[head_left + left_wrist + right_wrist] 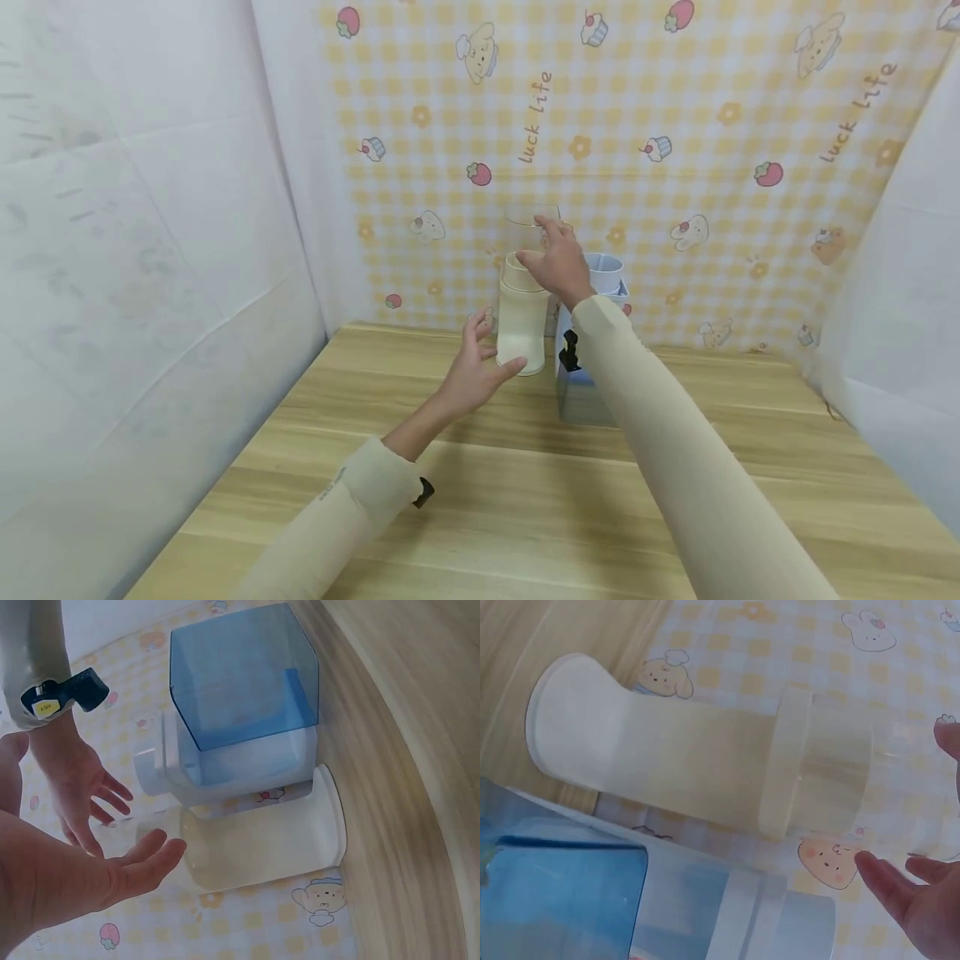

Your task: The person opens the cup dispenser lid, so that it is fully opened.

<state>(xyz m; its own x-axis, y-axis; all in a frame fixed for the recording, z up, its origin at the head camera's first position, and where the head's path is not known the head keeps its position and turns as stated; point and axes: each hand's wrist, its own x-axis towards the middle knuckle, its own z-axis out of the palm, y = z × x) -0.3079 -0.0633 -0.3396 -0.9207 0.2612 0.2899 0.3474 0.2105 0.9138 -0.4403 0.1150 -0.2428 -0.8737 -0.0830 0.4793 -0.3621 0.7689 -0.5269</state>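
Note:
A cream stand (521, 329) with a round collar and a flared foot stands upright on the table. Above its collar is a clear plastic container (911, 772), which seems to surround the collar in the right wrist view. My right hand (558, 258) holds this container near its top, thumb and fingers on either side. Just left of the stand's lower part, my left hand (476, 371) has its fingers spread and holds nothing. Whether it touches the stand I cannot tell.
Right beside the stand is a pale blue-white holder (603, 275) with a round top and a transparent blue box (244, 675) on its front. A patterned cloth (637, 108) hangs close behind both. The wooden table (480, 517) extends toward me.

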